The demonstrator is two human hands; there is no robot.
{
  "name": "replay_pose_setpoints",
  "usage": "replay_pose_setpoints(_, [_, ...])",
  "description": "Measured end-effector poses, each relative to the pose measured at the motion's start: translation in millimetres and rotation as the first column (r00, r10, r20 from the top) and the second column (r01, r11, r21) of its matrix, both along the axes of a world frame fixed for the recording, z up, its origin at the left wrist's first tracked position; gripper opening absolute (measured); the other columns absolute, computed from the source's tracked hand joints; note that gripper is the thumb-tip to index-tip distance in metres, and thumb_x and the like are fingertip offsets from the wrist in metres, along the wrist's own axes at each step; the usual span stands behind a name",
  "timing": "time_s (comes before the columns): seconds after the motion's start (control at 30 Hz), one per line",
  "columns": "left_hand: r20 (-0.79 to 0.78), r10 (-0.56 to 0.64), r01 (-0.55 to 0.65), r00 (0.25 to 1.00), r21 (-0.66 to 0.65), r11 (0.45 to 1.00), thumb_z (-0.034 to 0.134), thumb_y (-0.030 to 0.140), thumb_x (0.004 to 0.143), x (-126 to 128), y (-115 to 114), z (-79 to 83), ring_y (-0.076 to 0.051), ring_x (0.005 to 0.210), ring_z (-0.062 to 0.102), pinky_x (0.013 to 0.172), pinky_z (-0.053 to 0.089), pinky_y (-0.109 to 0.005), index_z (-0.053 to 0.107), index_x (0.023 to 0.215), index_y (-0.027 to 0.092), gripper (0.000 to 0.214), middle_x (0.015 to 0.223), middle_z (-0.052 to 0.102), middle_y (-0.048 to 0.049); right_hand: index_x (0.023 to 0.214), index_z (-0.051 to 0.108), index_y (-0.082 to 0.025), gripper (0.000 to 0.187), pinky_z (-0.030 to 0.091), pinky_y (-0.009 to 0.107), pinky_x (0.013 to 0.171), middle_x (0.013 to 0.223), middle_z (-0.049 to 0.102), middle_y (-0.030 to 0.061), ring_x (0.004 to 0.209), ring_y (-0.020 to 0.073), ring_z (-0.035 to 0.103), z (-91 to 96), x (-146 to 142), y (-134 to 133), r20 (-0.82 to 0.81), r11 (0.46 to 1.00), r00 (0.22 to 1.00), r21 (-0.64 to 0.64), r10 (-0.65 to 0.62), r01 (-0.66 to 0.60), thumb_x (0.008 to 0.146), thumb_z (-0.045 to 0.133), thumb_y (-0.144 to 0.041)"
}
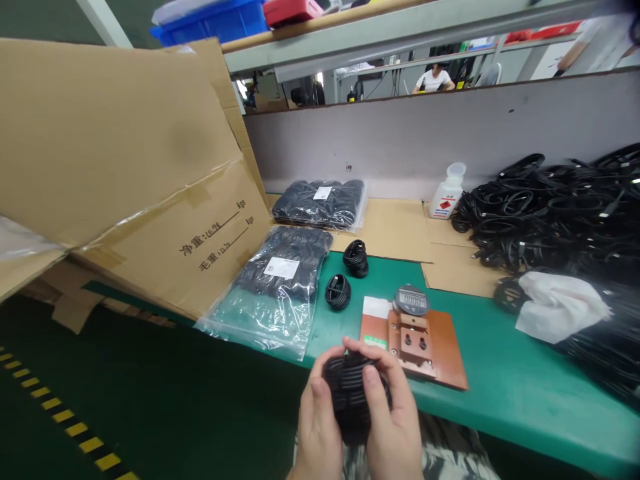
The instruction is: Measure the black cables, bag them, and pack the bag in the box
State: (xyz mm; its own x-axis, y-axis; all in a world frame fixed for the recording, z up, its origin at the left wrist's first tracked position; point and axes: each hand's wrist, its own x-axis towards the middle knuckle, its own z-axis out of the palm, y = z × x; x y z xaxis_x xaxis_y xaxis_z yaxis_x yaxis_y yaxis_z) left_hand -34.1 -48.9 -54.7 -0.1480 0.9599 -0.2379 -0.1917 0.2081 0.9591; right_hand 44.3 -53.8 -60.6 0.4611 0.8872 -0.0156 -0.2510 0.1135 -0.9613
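Note:
Both my hands hold one black coiled cable bundle [350, 393] just in front of the green table's near edge [500, 400]. My left hand [317, 423] wraps its left side, thumb on top. My right hand [393, 417] grips the right side, thumb pressed across the coil. Two more small black coils [337, 292] [356, 258] lie on the table beyond. A brown fixture board with a digital gauge [411, 301] sits just past my right hand.
A large open cardboard box [125, 167] leans at the left. Two clear bags of black cables [280, 287] [320, 203] lie beside it. A big pile of black cables [560, 213], a white cloth [560, 307] and a white bottle [447, 193] occupy the right. A person sits far behind.

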Motion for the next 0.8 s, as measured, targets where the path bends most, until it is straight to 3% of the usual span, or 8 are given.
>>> replay_pose_setpoints(0.2, [0.088,-0.214,0.217,0.973,-0.016,0.976,0.049,0.058,0.094,-12,10,2.6,-0.03,0.113,0.061,0.097,0.05,-0.036,0.069,0.119,0.016,0.052,0.119,0.069,-0.0118,0.1,0.061,-0.023,0.027,0.05,0.041,0.099,0.115,0.07,0.009,0.112,0.0257,0.064,-9.4,7,3,0.016,0.995,0.995,-0.012,0.098,-0.098,0.095,0.057,-0.049])
replay_pose_setpoints(0.37, [-0.155,-0.381,0.386,0.911,0.002,0.922,0.046,0.045,0.099,-39,13,16.8,-0.026,0.109,0.06,0.093,0.05,-0.032,0.067,0.115,0.018,0.039,0.114,0.067,-0.01,0.099,0.062,-0.022,0.023,0.052,0.037,0.095,0.11,0.071,0.0089,0.11,0.025,0.065,-7.6,11,1,0.031,0.973,0.972,-0.003,0.232,-0.232,0.095,0.06,-0.045])
replay_pose_setpoints(0.43, [-0.068,-0.518,0.511,0.853,-0.098,0.854,0.047,0.049,0.097,-56,9,22.9,-0.024,0.096,0.064,0.078,0.055,-0.033,0.064,0.115,0.019,0.039,0.106,0.066,-0.0088,0.099,0.063,-0.022,0.021,0.051,0.035,0.095,0.107,0.07,0.0076,0.108,0.0245,0.065,0.6,18,-3,0.039,0.921,0.921,-0.04,0.389,-0.387,0.094,0.061,-0.043])
replay_pose_setpoints(0.47, [0.047,-0.606,0.605,0.794,-0.158,0.781,0.052,0.05,0.094,-64,6,23.8,-0.022,0.088,0.065,0.07,0.056,-0.031,0.061,0.117,0.02,0.038,0.103,0.065,-0.0076,0.098,0.063,-0.022,0.02,0.05,0.034,0.094,0.105,0.07,0.0067,0.106,0.0242,0.065,5.7,21,-6,0.039,0.877,0.877,-0.069,0.479,-0.475,0.093,0.062,-0.041])
replay_pose_setpoints(0.57, [0.395,-0.709,0.808,0.583,-0.194,0.556,0.079,0.038,0.078,-80,-10,14.9,-0.018,0.083,0.065,0.074,0.054,-0.03,0.056,0.122,0.022,0.052,0.101,0.064,-0.004,0.093,0.064,-0.021,0.011,0.051,0.033,0.091,0.099,0.071,0.0043,0.099,0.0234,0.066,18.0,31,-17,-0.017,0.676,0.69,-0.187,0.723,-0.713,0.089,0.065,-0.031])
replay_pose_setpoints(0.67, [0.454,-0.666,0.799,0.592,-0.226,0.557,0.089,0.022,0.065,-78,-26,-7.3,-0.02,0.098,0.064,0.092,0.048,-0.032,0.059,0.121,0.019,0.064,0.103,0.066,-0.0037,0.088,0.066,-0.02,0.003,0.053,0.032,0.084,0.093,0.072,0.0029,0.091,0.023,0.067,14.7,33,-29,-0.119,0.536,0.583,-0.283,0.803,-0.796,0.085,0.065,-0.021])
replay_pose_setpoints(0.73, [0.433,-0.648,0.774,0.627,-0.253,0.58,0.091,0.018,0.06,-69,-33,-22.1,-0.025,0.108,0.063,0.096,0.046,-0.035,0.062,0.12,0.017,0.067,0.106,0.068,-0.0054,0.088,0.068,-0.02,0.005,0.052,0.033,0.085,0.092,0.072,0.0033,0.091,0.0237,0.067,2.5,31,-36,-0.144,0.538,0.598,-0.311,0.788,-0.784,0.085,0.065,-0.023])
replay_pose_setpoints(0.8, [0.394,-0.669,0.774,0.63,-0.248,0.582,0.091,0.017,0.057,-59,-37,-33.0,-0.028,0.116,0.06,0.102,0.043,-0.038,0.062,0.122,0.017,0.071,0.113,0.069,-0.0068,0.09,0.07,-0.019,0.013,0.05,0.035,0.09,0.095,0.072,0.0048,0.096,0.025,0.066,-13.9,28,-43,-0.142,0.603,0.675,-0.344,0.724,-0.72,0.087,0.066,-0.032])
